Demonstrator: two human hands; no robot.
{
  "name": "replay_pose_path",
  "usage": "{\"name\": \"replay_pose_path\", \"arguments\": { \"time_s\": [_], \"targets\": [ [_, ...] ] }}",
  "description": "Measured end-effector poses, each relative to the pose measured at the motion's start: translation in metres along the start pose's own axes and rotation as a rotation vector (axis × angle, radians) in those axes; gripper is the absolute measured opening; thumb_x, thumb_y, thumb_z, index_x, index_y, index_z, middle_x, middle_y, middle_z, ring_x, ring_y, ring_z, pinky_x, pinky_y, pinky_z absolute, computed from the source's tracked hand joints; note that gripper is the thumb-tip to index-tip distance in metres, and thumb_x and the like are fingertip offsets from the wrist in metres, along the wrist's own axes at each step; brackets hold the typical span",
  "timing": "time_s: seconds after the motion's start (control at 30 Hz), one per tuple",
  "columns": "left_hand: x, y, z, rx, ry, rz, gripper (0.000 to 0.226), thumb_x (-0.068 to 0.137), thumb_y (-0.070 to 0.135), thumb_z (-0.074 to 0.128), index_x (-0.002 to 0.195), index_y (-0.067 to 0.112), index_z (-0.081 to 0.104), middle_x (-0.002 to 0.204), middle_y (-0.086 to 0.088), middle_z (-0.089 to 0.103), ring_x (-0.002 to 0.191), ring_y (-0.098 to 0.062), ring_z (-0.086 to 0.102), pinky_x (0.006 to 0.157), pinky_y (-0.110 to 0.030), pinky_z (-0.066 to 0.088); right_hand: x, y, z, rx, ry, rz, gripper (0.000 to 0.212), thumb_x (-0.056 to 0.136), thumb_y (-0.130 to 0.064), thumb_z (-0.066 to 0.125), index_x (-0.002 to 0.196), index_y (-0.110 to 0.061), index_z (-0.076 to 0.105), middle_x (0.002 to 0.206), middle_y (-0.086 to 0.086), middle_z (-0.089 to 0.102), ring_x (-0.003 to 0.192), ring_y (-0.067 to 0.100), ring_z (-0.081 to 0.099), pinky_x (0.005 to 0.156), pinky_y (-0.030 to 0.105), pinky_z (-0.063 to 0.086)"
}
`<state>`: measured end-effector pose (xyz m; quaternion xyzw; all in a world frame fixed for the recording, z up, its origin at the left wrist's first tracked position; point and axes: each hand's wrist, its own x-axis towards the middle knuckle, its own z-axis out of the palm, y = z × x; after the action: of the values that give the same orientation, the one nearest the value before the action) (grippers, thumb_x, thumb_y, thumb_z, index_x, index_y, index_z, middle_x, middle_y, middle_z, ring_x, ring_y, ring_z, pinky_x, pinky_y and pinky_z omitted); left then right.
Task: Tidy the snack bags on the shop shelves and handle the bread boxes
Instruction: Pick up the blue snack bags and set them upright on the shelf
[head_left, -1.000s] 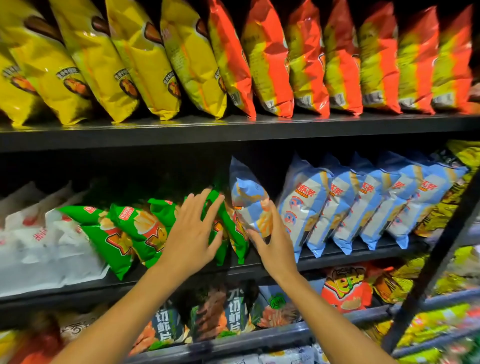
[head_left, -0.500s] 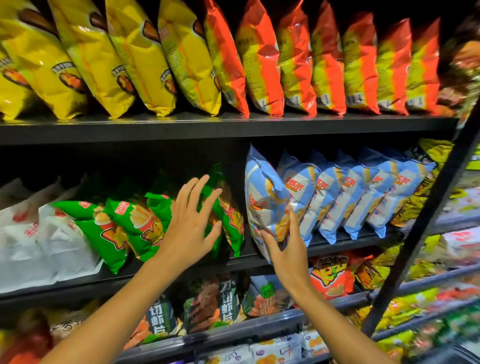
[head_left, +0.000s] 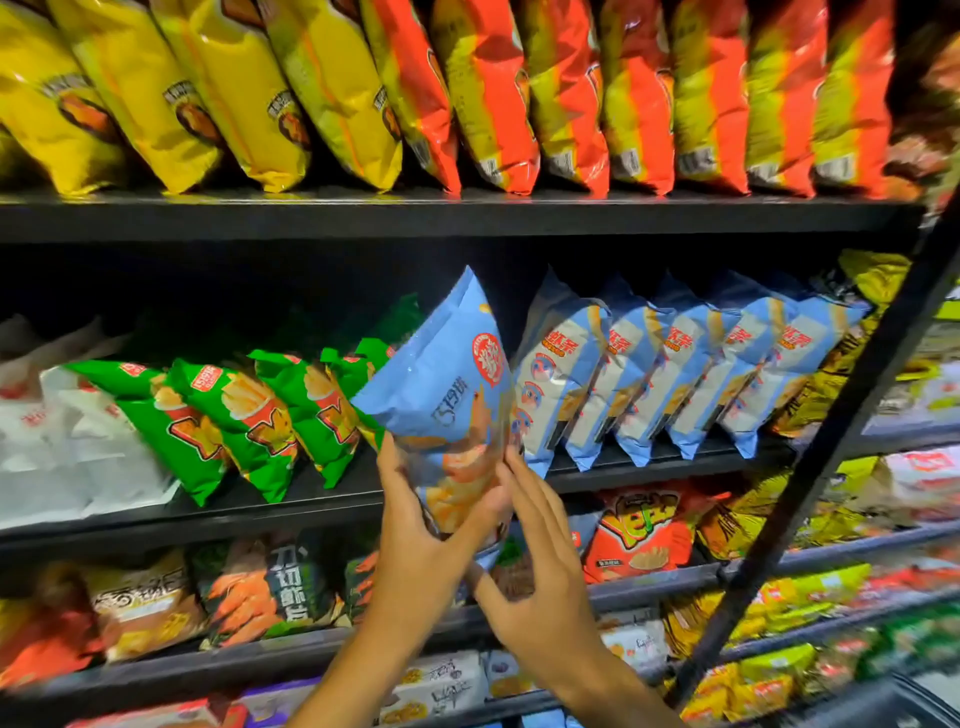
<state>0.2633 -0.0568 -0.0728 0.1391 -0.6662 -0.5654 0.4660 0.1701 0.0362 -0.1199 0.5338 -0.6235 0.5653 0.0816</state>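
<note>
- At the middle shelf (head_left: 332, 501), in front of its black front lip, I am watching a light blue snack bag (head_left: 447, 395) being held up, tilted with its top leaning to the right.
- My view is showing the left hand (head_left: 415, 525) gripping the bag's lower end, thumb on the left edge and fingers curling round from beneath.
- I am seeing the right hand (head_left: 540, 571) with fingers straight and spread, fingertips touching the bag's lower right edge; it is steadying, not gripping.
- I am judging the step in hand to be seating this bag into the gap between the green bags (head_left: 249, 415) on the left and the row of blue bags (head_left: 675, 374) on the right.
- I am advising a light hold low on the bag, since a puffed packet is likely crushing easily, and matching the lean of its blue neighbours.
- I am noting open room: a dark gap is showing above and behind the green bags, under the upper shelf (head_left: 467, 215).
- I am flagging edges: the shelf lip just below the bag, and a black slanted post (head_left: 831, 467) well apart on the right.
- I am possibly seeing boxes low at the frame's bottom, but blur is keeping me from telling; no bread boxes are identifiable.
</note>
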Motion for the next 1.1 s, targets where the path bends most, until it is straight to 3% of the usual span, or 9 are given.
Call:
{"name": "replay_pose_path", "arguments": {
  "time_s": [0.13, 0.27, 0.4, 0.5, 0.6, 0.7, 0.8, 1.0, 1.1],
  "targets": [
    [0.003, -0.001, -0.003, -0.074, 0.158, -0.066, 0.071, 0.085, 0.028, 0.083, 0.145, 0.018, 0.047, 0.13, 0.019, 0.069, 0.12, 0.001, 0.063, 0.095, -0.013, 0.05, -0.017, 0.009, -0.014, -0.011, -0.134, -0.04, 0.062, 0.101, -0.031, 0.067, 0.156, -0.018, 0.042, 0.166, -0.007, 0.035, 0.155, 0.019, 0.03, 0.125, 0.033, 0.026],
    [-0.001, -0.009, -0.008, -0.102, 0.155, -0.129, 0.052, 0.085, 0.021, 0.067, 0.136, 0.017, 0.057, 0.119, 0.02, 0.074, 0.112, 0.001, 0.068, 0.085, -0.01, 0.051, -0.024, 0.017, -0.034, 0.115, -0.092, -0.038, 0.047, 0.103, -0.023, 0.063, 0.149, -0.019, 0.053, 0.153, -0.007, 0.053, 0.145, 0.022, 0.047, 0.117, 0.038, 0.041],
    [-0.01, -0.022, -0.016, -0.096, 0.004, -0.256, 0.049, 0.088, 0.026, 0.079, 0.134, 0.026, 0.059, 0.129, 0.011, 0.072, 0.122, -0.012, 0.066, 0.094, -0.021, 0.055, 0.005, 0.008, -0.05, 0.331, 0.149, 0.158, 0.052, 0.103, -0.022, 0.065, 0.15, -0.029, 0.045, 0.148, -0.009, 0.057, 0.141, 0.017, 0.051, 0.112, 0.028, 0.044],
    [-0.019, -0.027, -0.02, -0.038, -0.11, -0.335, 0.063, 0.079, 0.044, 0.077, 0.137, 0.026, 0.059, 0.134, 0.005, 0.07, 0.126, -0.018, 0.064, 0.108, -0.04, 0.051, 0.032, 0.01, -0.058, 0.573, 0.096, 0.413, 0.072, 0.095, -0.032, 0.069, 0.157, -0.028, 0.033, 0.152, -0.016, 0.051, 0.142, 0.005, 0.048, 0.106, 0.021, 0.047],
    [-0.028, -0.032, -0.021, -0.032, -0.195, -0.397, 0.077, 0.073, 0.059, 0.083, 0.137, 0.024, 0.06, 0.136, 0.001, 0.068, 0.129, -0.023, 0.062, 0.115, -0.056, 0.042, 0.04, 0.015, -0.059, 0.672, -0.039, 0.577, 0.062, 0.097, -0.04, 0.068, 0.152, -0.024, 0.044, 0.142, -0.008, 0.064, 0.127, 0.01, 0.063, 0.091, 0.023, 0.056],
    [-0.033, -0.033, -0.016, -0.069, -0.259, -0.448, 0.09, 0.065, 0.068, 0.086, 0.139, 0.027, 0.056, 0.137, 0.008, 0.067, 0.13, -0.016, 0.062, 0.113, -0.045, 0.047, 0.034, 0.013, -0.059, 0.633, -0.041, 0.572, 0.052, 0.094, -0.036, 0.063, 0.141, -0.016, 0.057, 0.127, -0.003, 0.074, 0.116, 0.018, 0.071, 0.09, 0.029, 0.059],
    [-0.029, -0.027, -0.013, -0.144, -0.221, -0.435, 0.102, 0.057, 0.067, 0.09, 0.141, 0.026, 0.049, 0.133, 0.011, 0.069, 0.124, -0.01, 0.064, 0.091, -0.024, 0.055, 0.029, 0.01, -0.058, 0.563, -0.012, 0.544, 0.056, 0.092, -0.04, 0.063, 0.145, -0.023, 0.056, 0.136, -0.006, 0.069, 0.126, 0.014, 0.065, 0.104, 0.035, 0.055],
    [-0.017, -0.015, 0.0, -0.088, -0.054, -0.277, 0.083, 0.061, 0.055, 0.091, 0.127, 0.02, 0.057, 0.112, 0.006, 0.077, 0.101, -0.011, 0.073, 0.08, -0.024, 0.058, 0.023, 0.002, -0.052, 0.619, 0.061, 0.587, 0.043, 0.094, -0.034, 0.062, 0.135, -0.02, 0.064, 0.123, -0.002, 0.075, 0.114, 0.017, 0.071, 0.09, 0.031, 0.06],
    [-0.016, -0.017, 0.001, -0.072, 0.006, -0.252, 0.062, 0.068, 0.04, 0.085, 0.121, 0.017, 0.064, 0.113, 0.001, 0.078, 0.106, -0.019, 0.074, 0.084, -0.03, 0.06, 0.023, 0.004, -0.058, 0.678, 0.038, 0.623, 0.041, 0.093, -0.031, 0.062, 0.131, -0.016, 0.065, 0.119, 0.002, 0.077, 0.107, 0.019, 0.074, 0.083, 0.028, 0.06]
  ]
}}
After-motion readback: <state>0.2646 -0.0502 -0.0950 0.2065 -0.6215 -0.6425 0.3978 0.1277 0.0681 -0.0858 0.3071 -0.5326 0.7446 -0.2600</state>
